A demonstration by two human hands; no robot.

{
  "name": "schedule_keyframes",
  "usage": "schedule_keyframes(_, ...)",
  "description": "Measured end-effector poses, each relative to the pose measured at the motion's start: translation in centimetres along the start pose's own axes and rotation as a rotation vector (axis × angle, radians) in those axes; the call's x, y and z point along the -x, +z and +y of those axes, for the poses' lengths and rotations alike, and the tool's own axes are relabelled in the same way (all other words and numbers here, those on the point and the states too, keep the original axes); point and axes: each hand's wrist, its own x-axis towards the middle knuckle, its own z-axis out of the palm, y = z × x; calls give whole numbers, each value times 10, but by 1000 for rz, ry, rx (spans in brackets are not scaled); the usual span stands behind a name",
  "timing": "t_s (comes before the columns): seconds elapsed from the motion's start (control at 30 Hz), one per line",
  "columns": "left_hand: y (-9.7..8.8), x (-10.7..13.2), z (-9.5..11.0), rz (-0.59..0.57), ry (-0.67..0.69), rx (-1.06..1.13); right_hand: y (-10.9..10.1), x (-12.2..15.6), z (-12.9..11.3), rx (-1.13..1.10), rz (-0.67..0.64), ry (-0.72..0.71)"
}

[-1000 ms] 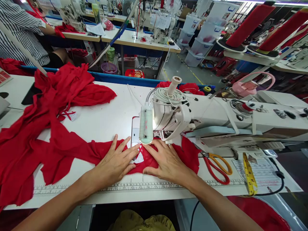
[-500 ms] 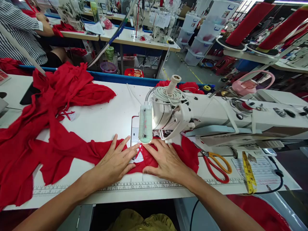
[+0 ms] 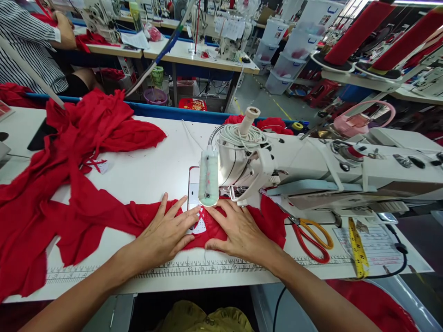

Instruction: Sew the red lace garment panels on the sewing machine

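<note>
Left hand (image 3: 168,235) and right hand (image 3: 242,233) lie spread flat on red cloth (image 3: 104,216) — sewing machine (image 3: 242,168) at twelve o'clock; its needle, probably hidden, could nick fingertips.

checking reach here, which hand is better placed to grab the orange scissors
Right, probably. The right hand lies flat on the red fabric, with the scissors just beyond it to the right. The left hand, also flat on the fabric, would have to cross over it.

Red fabric (image 3: 86,216), white table (image 3: 145,170), orange-handled scissors (image 3: 311,235) (black blades), yellow tape measure (image 3: 358,251), black-and-white striped shirt (image 3: 24,50)
</note>
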Motion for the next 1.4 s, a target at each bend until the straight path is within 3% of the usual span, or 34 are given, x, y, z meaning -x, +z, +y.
schedule_keyframes(0.2,-5,-1,-2,-93,54,-17,-1,0,0,-21,-8,-2)
schedule_keyframes(0.47,-3,0,-3,-52,40,-13,-3,-1,-1,-20,-37,17)
schedule_keyframes(1.17,-9,1,8,-133,43,-44,-6,4,3,-10,50,-63)
schedule_keyframes(1.4,-6,2,3,-129,48,16,-12,0,4,-111,-26,-38)
